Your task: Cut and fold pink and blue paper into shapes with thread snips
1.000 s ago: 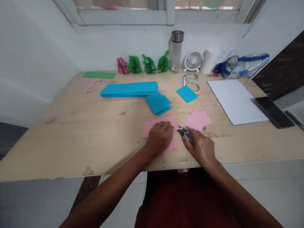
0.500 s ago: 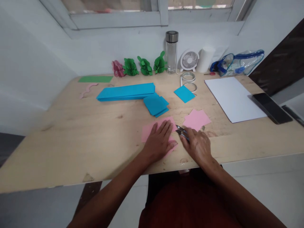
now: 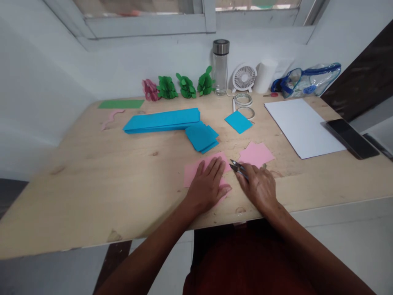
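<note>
Below frame centre, the left hand (image 3: 205, 186) lies flat, thumb spread, on pink rectangular paper (image 3: 190, 175); the right hand (image 3: 259, 184) grips small dark-bladed metal snips (image 3: 235, 168) (their tips parted).

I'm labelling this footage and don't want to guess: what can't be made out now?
Head view, each time:
1. Flat pink paper: partly hidden under the left hand, so its full outline is unclear.
2. Small metal snips: handles mostly covered by the right hand.
3. Clear plastic pouch with blue trim: contents too small and blurred.
4. Flat dark object: cut off by the picture's right edge.
</note>
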Demonstrator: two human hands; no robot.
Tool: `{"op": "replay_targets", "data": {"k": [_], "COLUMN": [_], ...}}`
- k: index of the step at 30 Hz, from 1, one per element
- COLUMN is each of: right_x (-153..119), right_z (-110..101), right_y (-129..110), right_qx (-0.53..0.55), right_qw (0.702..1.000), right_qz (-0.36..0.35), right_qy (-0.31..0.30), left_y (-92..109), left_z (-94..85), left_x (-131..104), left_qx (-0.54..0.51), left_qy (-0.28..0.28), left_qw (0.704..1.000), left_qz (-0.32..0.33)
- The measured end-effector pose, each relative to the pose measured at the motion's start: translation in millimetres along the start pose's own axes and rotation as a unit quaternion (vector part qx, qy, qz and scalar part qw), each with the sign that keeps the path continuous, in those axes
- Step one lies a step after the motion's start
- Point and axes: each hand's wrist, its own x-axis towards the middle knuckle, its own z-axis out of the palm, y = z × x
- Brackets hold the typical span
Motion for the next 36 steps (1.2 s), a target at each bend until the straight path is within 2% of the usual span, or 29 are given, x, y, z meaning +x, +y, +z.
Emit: {"op": "replay_targets", "data": {"k": [5, 10, 15, 19, 22, 27, 31, 36], "right_x": [4.8, 10.7, 15.6, 10.7, 3.4, -4.5, -5.7, -4.4], "right_z": [1.3, 4.7, 2.3, -3.5, -4.1, -1.7, -3.0, -3.8], "right_y": [-0.9, 3.0, 8.1, 15.0, 18.1, 18.6, 19.3, 20.0], "right_qx": [-0.002, -0.011, 0.009, 0.016, 0.031, 0.048, 0.061, 0.070], "right_qw": [1.000, 1.000, 1.000, 0.999, 0.999, 0.998, 0.998, 0.997], "right_qz": [-0.006, 0.018, 0.011, 0.045, 0.039, 0.032, 0.023, 0.026], "right_qy": [-0.023, -0.018, -0.020, -0.006, -0.005, 0.005, 0.006, 0.001], "left_y": [-0.3, 0.4, -0.6, -2.7, -4.6, -8.9, -11.5, -15.7], "left_z": [-0.4, -2.0, -1.8, -4.5, -9.3, -16.4, -17.1, -14.7], "left_x": [-0.2, 0.3, -1.6, 1.2, 10.0, 26.6, 30.1, 30.3], "left_qx": [-0.005, -0.009, -0.013, -0.036, -0.052, -0.001, 0.054, 0.043], "left_qy": [-0.002, 0.001, 0.018, 0.027, 0.044, 0.030, 0.009, 0.026], "left_qw": [1.000, 1.000, 1.000, 0.999, 0.998, 0.999, 0.997, 0.997], "left_qz": [-0.002, -0.002, -0.003, -0.004, -0.010, 0.018, 0.051, 0.051]}}
